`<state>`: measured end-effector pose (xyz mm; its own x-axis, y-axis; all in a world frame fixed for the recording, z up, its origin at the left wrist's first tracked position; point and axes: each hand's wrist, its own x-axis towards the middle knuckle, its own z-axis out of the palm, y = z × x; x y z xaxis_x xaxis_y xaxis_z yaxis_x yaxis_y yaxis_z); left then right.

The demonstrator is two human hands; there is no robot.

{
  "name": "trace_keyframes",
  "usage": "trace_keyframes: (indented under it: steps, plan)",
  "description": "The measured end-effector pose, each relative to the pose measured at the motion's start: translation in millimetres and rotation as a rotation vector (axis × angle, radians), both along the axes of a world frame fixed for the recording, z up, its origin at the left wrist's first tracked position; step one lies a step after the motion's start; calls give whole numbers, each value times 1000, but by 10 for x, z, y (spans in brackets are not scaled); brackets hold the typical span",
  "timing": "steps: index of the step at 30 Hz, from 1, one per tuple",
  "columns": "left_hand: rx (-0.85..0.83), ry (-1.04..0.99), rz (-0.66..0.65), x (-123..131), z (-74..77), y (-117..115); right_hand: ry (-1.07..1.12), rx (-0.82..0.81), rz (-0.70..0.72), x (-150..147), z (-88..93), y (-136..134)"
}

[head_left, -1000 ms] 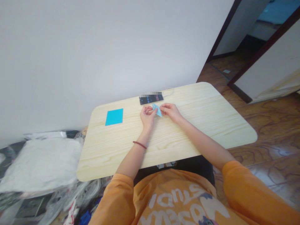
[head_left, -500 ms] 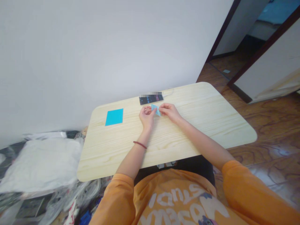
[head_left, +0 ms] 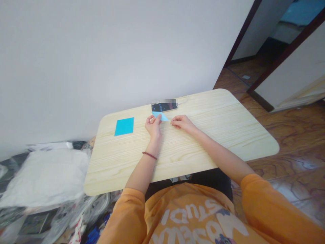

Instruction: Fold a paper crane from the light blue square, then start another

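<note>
My left hand pinches a folded light-blue paper triangle between thumb and fingers, just above the pale wooden tabletop. My right hand rests close by with curled fingers, a small gap separating it from the paper's tip. Beyond both hands lies a black smartphone, its top partly blurred. A flat square of bright blue paper lies on the table to the left of my left hand.
A thin white cable runs from the phone along the table's far edge. A white wall borders that edge. Plastic bags and a white bundle are heaped on the floor at left; wooden flooring and a doorway lie right.
My left hand has moved left, taking the folded paper with it. My right hand has let go of the paper and now sits apart from it.
</note>
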<state>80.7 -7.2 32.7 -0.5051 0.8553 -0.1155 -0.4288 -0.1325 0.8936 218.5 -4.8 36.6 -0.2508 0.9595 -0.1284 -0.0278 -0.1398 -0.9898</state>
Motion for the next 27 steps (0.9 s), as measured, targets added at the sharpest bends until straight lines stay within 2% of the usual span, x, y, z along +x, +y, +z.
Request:
trace_keyframes:
  steps: [3,8,11,18,27]
  plan:
    - [-13,5,-12,-14,11,-3,-4,27,-72,14,4,15]
    - [-35,105,-181,45,46,-54,13,188,-208,43,15,49]
    - [5,160,-241,73,56,-68,-11,241,-193,58,11,58]
    - [55,215,-314,61,67,-69,30,217,-167,54,-2,67]
    - [15,228,-316,81,70,-78,31,175,-170,44,64,25]
